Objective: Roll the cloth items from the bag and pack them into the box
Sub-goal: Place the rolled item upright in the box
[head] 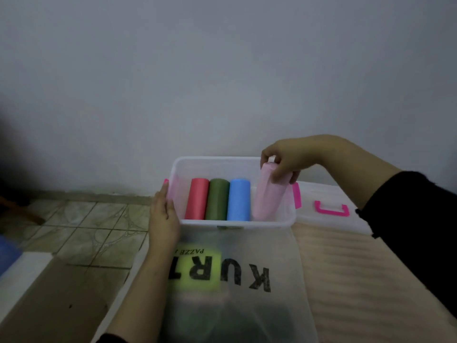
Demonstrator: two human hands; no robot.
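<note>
A clear plastic box [235, 222] with pink latches stands on the bed, against the wall. Inside it lie a red roll [197, 199], a green roll [217, 199] and a blue roll [239, 200] side by side. My right hand [284, 160] grips the top of a pink cloth roll [268, 196], tilted into the box's right end beside the blue roll. My left hand [163, 214] lies flat against the box's left wall. A translucent bag [235, 280] with black letters lies in front of the box; yellow and dark cloth show through it.
The box's clear lid [331, 211] with a pink handle lies to the right on the striped cream bedding [358, 280]. Tiled floor [81, 229] is to the left, below the bed's edge. A grey wall rises just behind the box.
</note>
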